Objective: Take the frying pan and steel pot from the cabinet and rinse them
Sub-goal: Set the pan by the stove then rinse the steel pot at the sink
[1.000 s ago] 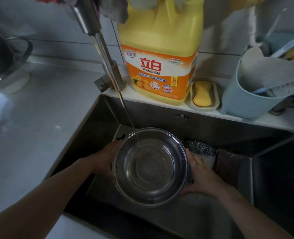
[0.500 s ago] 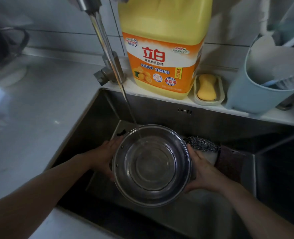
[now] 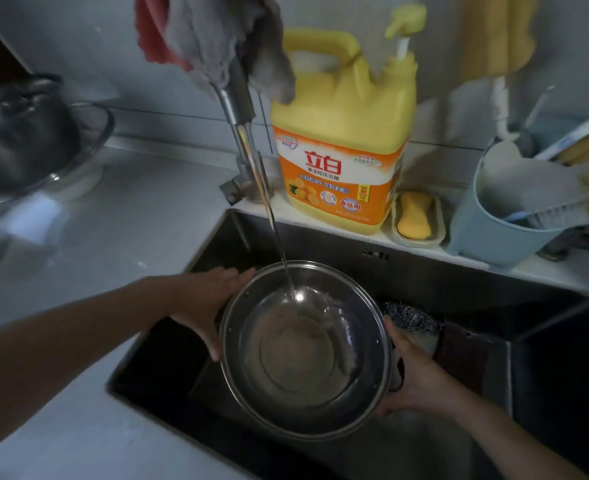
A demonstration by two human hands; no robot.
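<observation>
The steel pot (image 3: 303, 348) hangs over the dark sink (image 3: 459, 292), its mouth facing up at me. My left hand (image 3: 205, 303) grips its left rim and my right hand (image 3: 414, 372) holds its right side. A thin stream of water falls from the tap (image 3: 241, 109) into the pot's far side, and shallow water lies in the bottom. The frying pan (image 3: 19, 140) appears to be the dark pan on the counter at the far left, blurred.
A big yellow detergent jug (image 3: 341, 150) stands on the sink's back ledge, with a yellow soap in a dish (image 3: 416, 216) and a light blue tub of brushes (image 3: 500, 216) to its right. A steel scourer (image 3: 410, 317) lies in the sink. Cloths (image 3: 210, 39) drape over the tap.
The pot has shifted slightly, so the stream now lands near its far rim. My view has tilted upward, showing more of the tap and jug. Both hands keep their hold.
</observation>
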